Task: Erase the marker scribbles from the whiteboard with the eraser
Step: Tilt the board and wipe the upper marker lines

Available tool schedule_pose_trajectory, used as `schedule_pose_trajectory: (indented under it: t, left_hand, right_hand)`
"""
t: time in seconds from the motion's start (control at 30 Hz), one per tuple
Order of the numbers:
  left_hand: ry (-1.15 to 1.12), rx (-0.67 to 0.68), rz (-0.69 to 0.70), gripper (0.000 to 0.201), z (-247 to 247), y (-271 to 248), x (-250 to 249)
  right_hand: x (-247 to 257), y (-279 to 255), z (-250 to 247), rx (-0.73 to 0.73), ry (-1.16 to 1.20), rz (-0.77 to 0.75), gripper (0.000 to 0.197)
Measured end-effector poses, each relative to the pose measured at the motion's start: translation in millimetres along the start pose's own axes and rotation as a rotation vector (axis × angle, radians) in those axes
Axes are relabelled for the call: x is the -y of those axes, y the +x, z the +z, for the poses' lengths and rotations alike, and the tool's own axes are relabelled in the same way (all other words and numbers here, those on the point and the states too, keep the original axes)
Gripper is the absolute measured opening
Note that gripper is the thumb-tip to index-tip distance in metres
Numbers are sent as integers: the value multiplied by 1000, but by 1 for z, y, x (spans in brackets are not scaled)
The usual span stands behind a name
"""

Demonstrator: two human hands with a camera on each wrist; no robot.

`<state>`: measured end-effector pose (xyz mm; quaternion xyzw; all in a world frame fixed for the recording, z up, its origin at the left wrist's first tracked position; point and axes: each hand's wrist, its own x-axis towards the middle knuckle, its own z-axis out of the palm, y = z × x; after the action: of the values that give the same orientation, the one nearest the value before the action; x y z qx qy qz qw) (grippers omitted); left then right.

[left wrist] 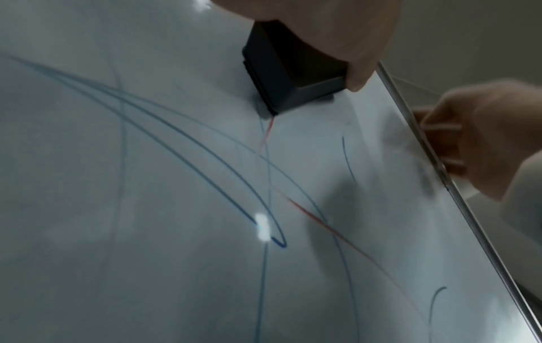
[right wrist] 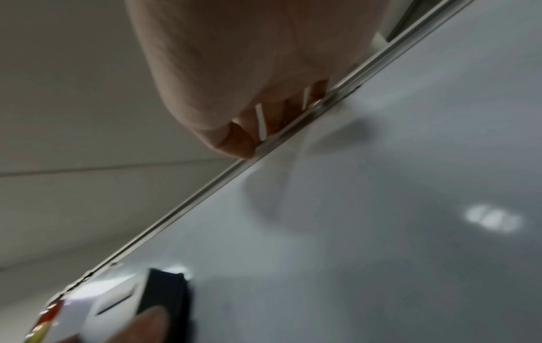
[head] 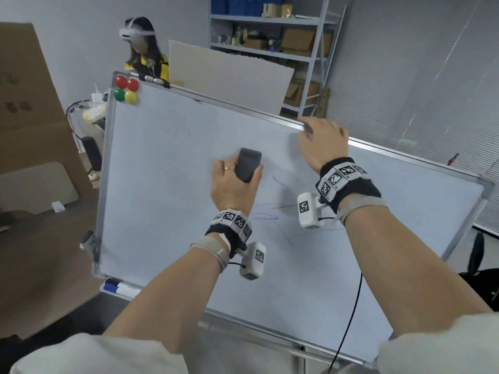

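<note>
My right hand (head: 322, 141) clamps the board's (head: 167, 211) top edge, upper right; my left hand (head: 232, 186) grips the eraser (head: 248, 167) mid-frame, blue and red scribbles (head: 266, 215) below.

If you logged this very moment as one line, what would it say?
left hand: grips eraser on whiteboard | right hand: holds top frame | blue and red scribbles: remain below eraser

The whiteboard (head: 167, 184) under both hands is smooth and glossy, framed in bright metal. The eraser (head: 248, 168) in the left hand (head: 232, 184) looks matt dark plastic.
</note>
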<state>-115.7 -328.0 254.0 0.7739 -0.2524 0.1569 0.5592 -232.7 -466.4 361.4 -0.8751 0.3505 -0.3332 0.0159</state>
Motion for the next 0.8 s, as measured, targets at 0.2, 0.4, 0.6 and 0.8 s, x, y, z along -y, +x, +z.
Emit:
schedule_pose_trajectory:
  t: [0.2, 0.4, 0.6, 0.8]
  left_hand:
    - [-34, 22, 9, 48, 28, -30, -25]
    - [-64, 125, 95, 50, 80, -97, -68]
    - [-100, 175, 139, 51, 117, -132, -111]
    - [-94, 148, 27, 51, 123, -125, -106]
  right_hand:
    - [-59, -19, -19, -186, -3, 205, 39]
    - [-106, -18, -41, -44, 10, 6, 43]
    - [-149, -19, -64, 64, 35, 31, 48]
    - [-206, -38, -72, -48, -104, 275, 36]
